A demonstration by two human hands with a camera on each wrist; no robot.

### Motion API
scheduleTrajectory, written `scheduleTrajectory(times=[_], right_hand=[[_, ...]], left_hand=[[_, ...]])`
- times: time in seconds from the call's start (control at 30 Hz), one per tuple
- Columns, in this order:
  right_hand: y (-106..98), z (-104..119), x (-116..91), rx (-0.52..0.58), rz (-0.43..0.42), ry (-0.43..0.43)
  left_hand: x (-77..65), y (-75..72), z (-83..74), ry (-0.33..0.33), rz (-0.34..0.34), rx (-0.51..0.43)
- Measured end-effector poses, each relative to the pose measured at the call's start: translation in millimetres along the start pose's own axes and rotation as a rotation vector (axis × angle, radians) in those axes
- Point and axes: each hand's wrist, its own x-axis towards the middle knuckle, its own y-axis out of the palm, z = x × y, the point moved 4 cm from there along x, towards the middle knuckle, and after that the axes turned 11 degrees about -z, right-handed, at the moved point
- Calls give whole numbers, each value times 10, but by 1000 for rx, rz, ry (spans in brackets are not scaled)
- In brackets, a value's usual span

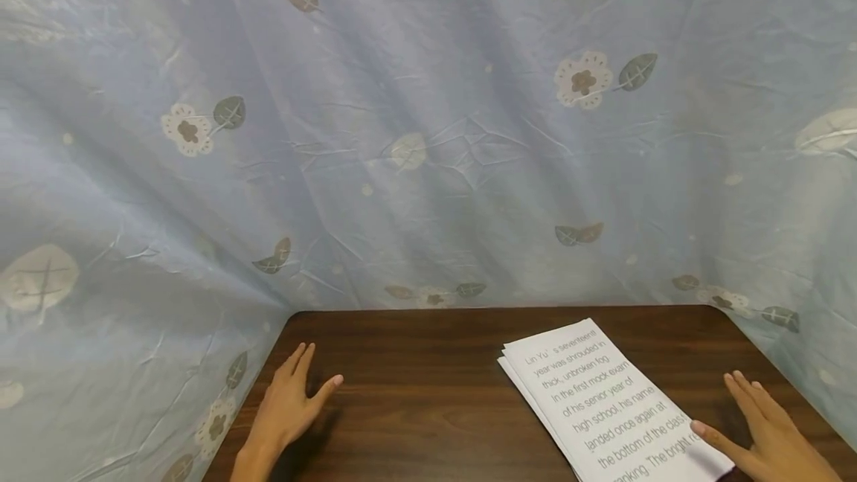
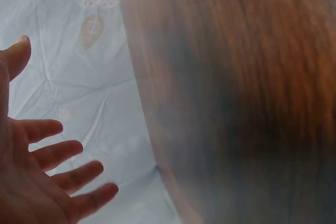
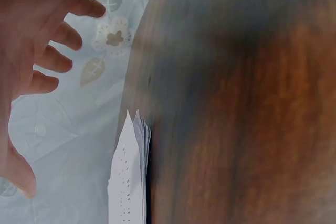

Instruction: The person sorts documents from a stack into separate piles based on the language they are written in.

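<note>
On the right half of the dark wooden table [image 1: 415, 407] lies a slanted stack of white paper sheets [image 1: 596, 400] with large printed English text. Its sheets are slightly out of line at the left edge, and its near end runs out of the head view. My left hand [image 1: 284, 407] hovers over the table's left side, fingers spread, holding nothing. At the right, my right hand [image 1: 770, 437] is by the stack's near right corner, thumb and fingers apart. In the head view its thumb overlaps the stack's edge; the right wrist view shows the hand [image 3: 31, 56] apart from the papers [image 3: 128, 177].
A pale blue curtain [image 1: 435, 132] with flower and leaf prints hangs behind the table and along both sides. The table has rounded far corners. Bare wood lies between my left hand and the papers.
</note>
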Motion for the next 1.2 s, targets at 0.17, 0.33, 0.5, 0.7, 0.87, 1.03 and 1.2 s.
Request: scheduleTrajectory(times=[0.17,0.33,0.5,0.7,0.87,1.03,1.2], right_hand=[[-37,84,106,-7,88,29],[-72,148,166,-9,120,64],[-88,181,176,40,86,79],[-65,186,184,131,61,104],[-37,192,201,177,58,107],[1,176,201,207,82,98],[53,173,213,238,140,107]], left_hand=[[25,42,-31,18,-44,-99],[79,111,-66,39,-103,-180],[124,189,-119,68,-153,-265],[173,287,-162,48,-158,-349],[202,390,-191,-21,-123,-427],[226,477,-271,-60,-83,-557],[244,537,-362,-89,-61,-618]])
